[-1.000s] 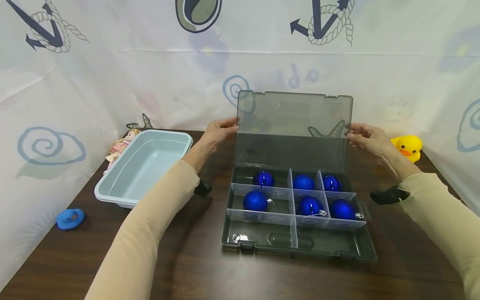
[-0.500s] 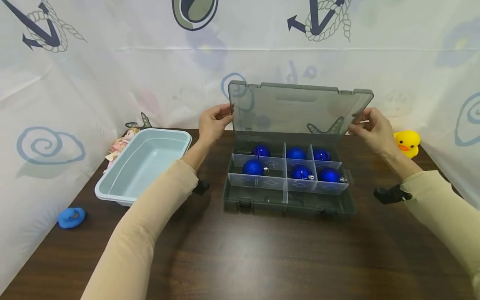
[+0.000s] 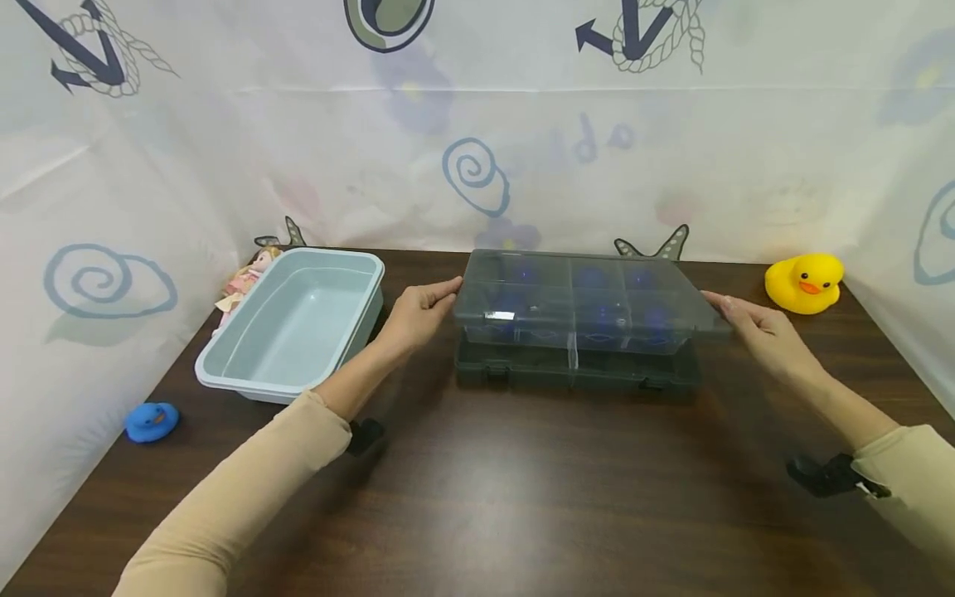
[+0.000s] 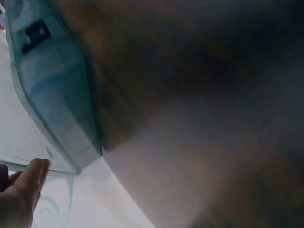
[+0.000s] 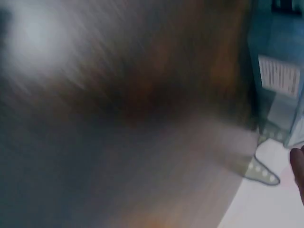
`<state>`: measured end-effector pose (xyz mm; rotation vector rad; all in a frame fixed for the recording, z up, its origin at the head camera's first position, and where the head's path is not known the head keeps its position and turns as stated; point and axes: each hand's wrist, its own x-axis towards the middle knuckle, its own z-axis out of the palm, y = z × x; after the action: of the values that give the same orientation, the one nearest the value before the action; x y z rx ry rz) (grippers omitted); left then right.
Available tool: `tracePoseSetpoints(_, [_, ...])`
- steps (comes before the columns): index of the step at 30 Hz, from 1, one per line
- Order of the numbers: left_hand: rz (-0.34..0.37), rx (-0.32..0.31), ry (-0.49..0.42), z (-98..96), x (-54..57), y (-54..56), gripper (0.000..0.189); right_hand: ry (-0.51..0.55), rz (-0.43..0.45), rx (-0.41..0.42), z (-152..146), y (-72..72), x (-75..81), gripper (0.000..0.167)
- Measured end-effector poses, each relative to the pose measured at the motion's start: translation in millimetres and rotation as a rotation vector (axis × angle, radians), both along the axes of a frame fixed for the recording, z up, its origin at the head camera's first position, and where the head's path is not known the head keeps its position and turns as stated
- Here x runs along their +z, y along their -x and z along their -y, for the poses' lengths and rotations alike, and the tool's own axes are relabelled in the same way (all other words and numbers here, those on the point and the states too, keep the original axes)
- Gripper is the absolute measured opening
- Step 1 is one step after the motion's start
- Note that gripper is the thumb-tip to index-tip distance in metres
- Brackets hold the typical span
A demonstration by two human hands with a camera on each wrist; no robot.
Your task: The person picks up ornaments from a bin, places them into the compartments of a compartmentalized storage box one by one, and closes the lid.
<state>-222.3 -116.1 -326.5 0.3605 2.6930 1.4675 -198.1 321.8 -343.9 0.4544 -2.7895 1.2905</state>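
A smoky see-through lid slants low over the compartment box, its front edge raised above the box's front wall. Blue Christmas baubles show dimly through it, sitting in the divided compartments. My left hand pinches the lid's left edge between thumb and fingers. At the opposite edge, my right hand holds the lid near its front right corner. The left wrist view catches the left fingers against the lid's rim. Only a fingertip appears in the right wrist view, beside a barcode label.
Pale blue stacked basins stand at the left, with a doll behind them. A blue toy duck sits at the table's left edge, a yellow rubber duck at the back right. A printed cloth hangs behind the table.
Both hands have swung the lid from upright down and forward over the box and its baubles. The box has shifted back, away from me.
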Motion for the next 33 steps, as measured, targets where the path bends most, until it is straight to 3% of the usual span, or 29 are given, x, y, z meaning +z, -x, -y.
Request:
tracePoseSetpoints(4, [0.163, -0.07, -0.066, 1.1, -6.5, -11.6, 0.048, -0.039, 0.114, 0.028, 4.8, -10.3, -4.5, 0.052])
tracePoseSetpoints(8, [0.236, -0.102, -0.03, -5.1, -12.9, -17.4, 0.063, -0.071, 0.123, 0.006, 6.5, -15.9, -12.6, 0.055])
tracePoseSetpoints(14, [0.193, -0.072, 0.097, -15.4, -20.6, -19.7, 0.082, -0.1, 0.053, -0.045, 10.4, -21.8, -19.8, 0.06])
tracePoseSetpoints(19, [0.169, -0.031, 0.139, -20.6, -26.9, -23.9, 0.086, -0.088, 0.072, -0.085, 14.4, -26.1, -20.7, 0.06])
tracePoseSetpoints(33, [0.182, 0.039, 0.083, -21.3, -27.9, -26.5, 0.084, -0.03, 0.025, -0.062, 22.0, -27.3, -24.8, 0.06])
